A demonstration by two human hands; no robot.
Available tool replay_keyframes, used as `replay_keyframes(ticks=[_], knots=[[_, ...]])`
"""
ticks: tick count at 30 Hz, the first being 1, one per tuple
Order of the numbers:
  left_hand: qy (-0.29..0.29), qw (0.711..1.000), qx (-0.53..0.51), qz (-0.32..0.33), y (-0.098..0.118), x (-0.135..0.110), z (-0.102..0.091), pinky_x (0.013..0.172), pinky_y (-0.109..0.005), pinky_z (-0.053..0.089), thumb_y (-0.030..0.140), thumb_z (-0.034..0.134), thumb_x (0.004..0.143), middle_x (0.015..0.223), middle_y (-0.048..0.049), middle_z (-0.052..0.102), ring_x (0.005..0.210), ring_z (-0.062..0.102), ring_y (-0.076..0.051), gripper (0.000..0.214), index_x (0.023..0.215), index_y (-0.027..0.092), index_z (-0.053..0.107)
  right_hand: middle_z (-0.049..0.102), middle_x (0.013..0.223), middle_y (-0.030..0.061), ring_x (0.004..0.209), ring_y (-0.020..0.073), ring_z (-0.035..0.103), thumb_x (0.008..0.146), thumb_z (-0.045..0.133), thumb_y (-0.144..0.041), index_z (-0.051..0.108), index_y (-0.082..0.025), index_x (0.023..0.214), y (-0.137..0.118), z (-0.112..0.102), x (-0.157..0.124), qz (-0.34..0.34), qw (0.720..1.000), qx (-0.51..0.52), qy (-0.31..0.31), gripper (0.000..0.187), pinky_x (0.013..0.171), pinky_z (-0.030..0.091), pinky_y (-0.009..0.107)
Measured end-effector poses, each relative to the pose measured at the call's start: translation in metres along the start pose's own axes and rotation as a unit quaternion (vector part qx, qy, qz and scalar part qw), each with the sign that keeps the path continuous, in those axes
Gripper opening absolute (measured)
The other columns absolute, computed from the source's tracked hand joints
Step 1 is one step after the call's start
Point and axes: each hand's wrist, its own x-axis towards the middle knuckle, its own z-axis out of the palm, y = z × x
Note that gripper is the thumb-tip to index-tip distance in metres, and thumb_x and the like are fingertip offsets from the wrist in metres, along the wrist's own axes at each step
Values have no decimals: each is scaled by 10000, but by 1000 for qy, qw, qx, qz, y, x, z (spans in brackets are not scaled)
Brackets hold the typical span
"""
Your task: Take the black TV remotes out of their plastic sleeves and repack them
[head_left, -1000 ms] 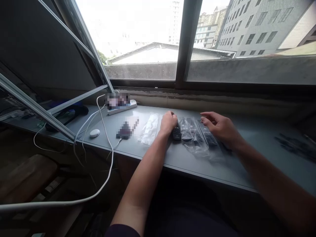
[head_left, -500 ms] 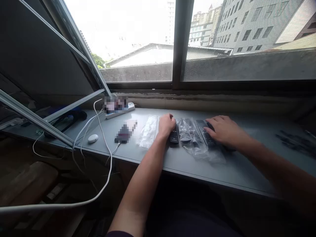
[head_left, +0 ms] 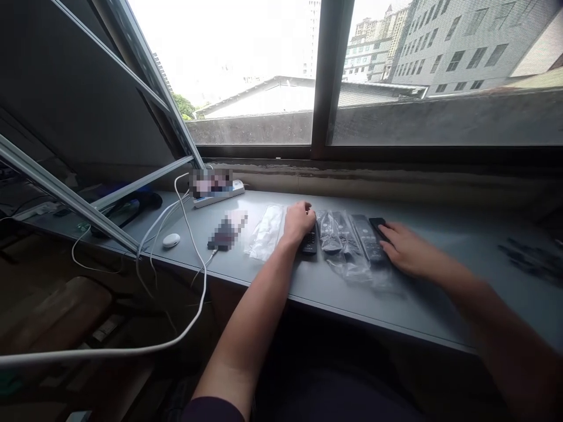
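A row of black remote controls lies on the grey table. My left hand [head_left: 300,221] is curled over the upper part of a bare remote control [head_left: 309,246], whose lower buttons show past the wrist. To its right, several remotes lie in clear plastic bags [head_left: 336,234], one of them a bagged remote [head_left: 368,239] beside my right hand. At the right end, my right hand [head_left: 407,249] closes on another black remote control [head_left: 377,223]; its top end sticks out past the fingers and the rest is covered. Left of my left hand lie crumpled clear bags [head_left: 266,233].
A phone-like device [head_left: 222,234], partly blurred out, lies plugged into a white cable [head_left: 203,293]. Nearby are a white round case [head_left: 171,240] and a power strip [head_left: 220,194]. A metal frame [head_left: 145,181] slants at left. Dark items [head_left: 528,258] lie far right.
My right hand has drawn slightly right and toward me, uncovering the top end of the right-hand remote; its fingers are closer together. My left hand stays on its remote. The view has shifted slightly.
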Motion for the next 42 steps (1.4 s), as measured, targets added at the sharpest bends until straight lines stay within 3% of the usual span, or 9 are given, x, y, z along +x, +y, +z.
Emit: replay_keyframes(ticks=[4,9,13,18,24,29,33,42], knots=[[3,1000,-5,5,2,-3,-3,1152,-354,516,191,580,1026,1336,-131,795,1285,694,-265,334,1284,170,791,464,1799,182,1608,438,503,1166,286,-506,500,-150,1737,-15,2,-14,15,998,24,53,707,1320,456,594],[3,1000,-2,12,5,-8,-8,1176,-365,507,191,588,1027,1328,-145,795,1289,693,-270,339,1298,140,785,594,1632,215,1485,480,588,1154,319,-569,695,-147,1560,-28,-3,-34,27,992,50,108,696,1234,528,632],[-2,1000,-1,16,7,-11,-11,1203,-378,497,205,601,1034,1344,-138,788,1314,689,-267,332,1309,171,783,646,1504,229,1378,481,647,1138,361,-575,764,-169,1457,-32,-7,-37,45,982,91,160,655,1175,559,639],[-17,1000,1,24,9,-14,-10,1235,-383,487,238,617,1047,1390,-132,774,1376,667,-276,330,1326,190,787,660,1563,196,1414,436,665,1148,351,-618,761,-199,1488,-33,-8,-30,33,984,130,120,678,1217,542,593],[-23,997,-21,66,12,-18,-11,1265,-382,475,258,657,1038,1379,-105,795,1369,687,-275,416,1432,218,783,494,1795,146,1662,465,426,1142,338,-651,608,-222,1670,-34,-3,-26,27,994,92,53,731,1318,418,669],[-42,996,-7,77,14,-20,-13,1256,-382,487,358,690,1043,1398,-104,789,1368,691,-291,353,1333,233,848,548,1711,189,1641,482,429,1134,399,-636,765,-208,1378,-34,-6,-29,12,987,97,127,614,1301,419,683],[-50,994,3,92,13,-20,-12,1272,-383,472,389,691,1039,1393,-83,796,1416,659,-298,354,1323,260,856,596,1612,208,1557,483,509,1079,539,-614,752,-229,1116,-37,-11,-34,16,981,122,149,442,1262,458,667],[-70,991,-3,114,11,-20,-10,1277,-378,471,413,705,1012,1415,-68,787,1408,672,-289,370,1328,292,855,627,1583,191,1454,516,574,1013,620,-635,770,-253,957,-33,-8,-39,-7,986,84,142,414,1165,491,734]])
